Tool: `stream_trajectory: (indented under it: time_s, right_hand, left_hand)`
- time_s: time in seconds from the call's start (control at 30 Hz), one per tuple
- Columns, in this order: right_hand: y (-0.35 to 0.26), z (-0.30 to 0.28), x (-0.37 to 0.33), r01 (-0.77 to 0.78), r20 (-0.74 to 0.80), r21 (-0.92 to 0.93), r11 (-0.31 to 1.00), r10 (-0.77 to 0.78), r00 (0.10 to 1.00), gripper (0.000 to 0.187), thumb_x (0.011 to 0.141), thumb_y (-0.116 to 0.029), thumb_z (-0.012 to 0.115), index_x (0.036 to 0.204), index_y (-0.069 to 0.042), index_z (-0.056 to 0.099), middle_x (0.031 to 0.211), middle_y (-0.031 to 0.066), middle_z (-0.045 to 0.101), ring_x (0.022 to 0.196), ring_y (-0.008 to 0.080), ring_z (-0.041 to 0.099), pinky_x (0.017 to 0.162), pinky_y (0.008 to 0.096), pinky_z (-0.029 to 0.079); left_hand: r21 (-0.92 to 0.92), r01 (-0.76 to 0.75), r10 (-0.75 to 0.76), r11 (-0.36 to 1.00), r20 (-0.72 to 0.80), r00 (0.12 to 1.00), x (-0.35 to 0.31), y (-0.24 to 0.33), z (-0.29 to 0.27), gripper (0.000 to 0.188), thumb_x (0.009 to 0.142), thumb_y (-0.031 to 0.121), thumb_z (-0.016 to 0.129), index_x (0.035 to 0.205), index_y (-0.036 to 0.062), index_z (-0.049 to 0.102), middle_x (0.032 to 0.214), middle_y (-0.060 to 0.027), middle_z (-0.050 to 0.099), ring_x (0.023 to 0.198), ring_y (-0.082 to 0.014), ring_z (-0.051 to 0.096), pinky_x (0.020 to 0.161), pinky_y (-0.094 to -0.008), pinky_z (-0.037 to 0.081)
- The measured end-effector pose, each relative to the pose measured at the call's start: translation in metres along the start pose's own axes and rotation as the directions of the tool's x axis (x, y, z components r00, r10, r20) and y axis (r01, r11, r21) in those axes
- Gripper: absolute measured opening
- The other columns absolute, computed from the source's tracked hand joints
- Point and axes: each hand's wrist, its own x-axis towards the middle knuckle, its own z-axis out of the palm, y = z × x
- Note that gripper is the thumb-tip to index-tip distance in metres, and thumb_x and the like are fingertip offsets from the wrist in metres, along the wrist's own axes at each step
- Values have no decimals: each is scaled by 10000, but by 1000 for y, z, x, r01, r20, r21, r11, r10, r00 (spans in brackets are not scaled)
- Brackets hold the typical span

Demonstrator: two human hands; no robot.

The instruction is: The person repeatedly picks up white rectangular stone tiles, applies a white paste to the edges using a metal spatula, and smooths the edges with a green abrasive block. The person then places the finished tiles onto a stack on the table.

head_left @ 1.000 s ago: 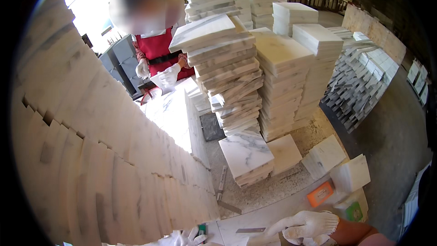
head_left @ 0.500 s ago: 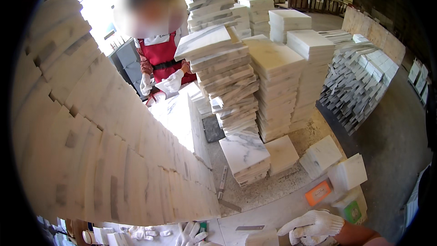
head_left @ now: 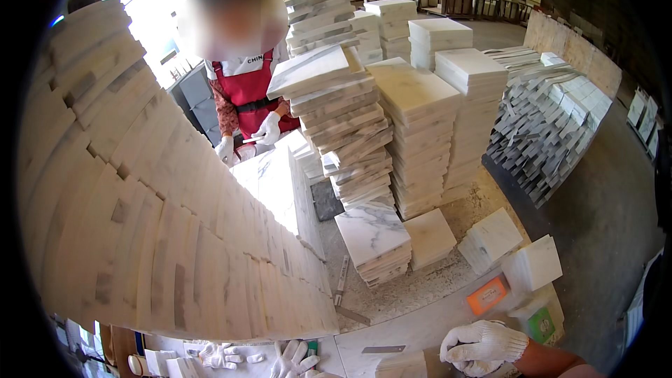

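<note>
My right hand point(head_left: 483, 346), in a white knit glove, hovers at the lower right with its fingers curled in. What they close on, if anything, is hidden. Beside it, at the bottom edge, sits a small stack of pale tiles point(head_left: 401, 364). A flat metal strip point(head_left: 383, 349) lies on the worktable point(head_left: 371, 338) to its left. Farther left, a white glove point(head_left: 292, 359) with spread fingers is cut off by the lower edge; no forearm shows with it, and it looks like a loose glove. Other white gloves point(head_left: 218, 355) lie alongside. My left hand is not seen.
A tall wall of stacked marble tiles point(head_left: 175, 224) fills the left. High tile stacks point(head_left: 420, 133) and a low veined stack point(head_left: 373, 238) stand ahead. An orange packet point(head_left: 488, 297) and a green packet point(head_left: 541, 325) are near my right hand. Across stands a co-worker point(head_left: 248, 91) in a red apron.
My right hand has drawn slightly right, and its outstretched fingers have curled in. The co-worker's gloved hands have shifted, and a thin white piece now shows in one. The view has moved slightly.
</note>
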Motion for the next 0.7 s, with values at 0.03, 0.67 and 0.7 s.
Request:
stream_trajectory:
  time_s: [0.03,0.67,0.7]
  right_hand:
    - [1,-1,0,-1,9,12,1000,1,1000,163,1027,-242,626,972,-93,662,705,-24,596,567,54,502,509,219,385]
    - [-3,0,4,-43,54,82,996,38,998,311,1026,-364,634,893,-85,668,632,-18,577,499,55,470,440,225,320]
    - [-2,0,5,-36,53,90,995,32,998,309,1025,-363,638,892,-86,668,631,-18,576,491,55,464,433,226,313]
  left_hand:
    - [3,2,-2,1000,-4,1000,-1,1,1,369,784,259,878,984,-10,724,850,-64,680,768,-160,630,671,-293,492]
    - [2,-26,26,1000,3,1000,-1,-6,-5,383,779,281,890,971,-2,719,849,-63,681,762,-160,631,659,-295,493]
    - [4,-31,31,1000,4,1000,-1,-7,-5,383,780,283,890,971,-3,719,850,-64,682,762,-160,631,659,-294,493]
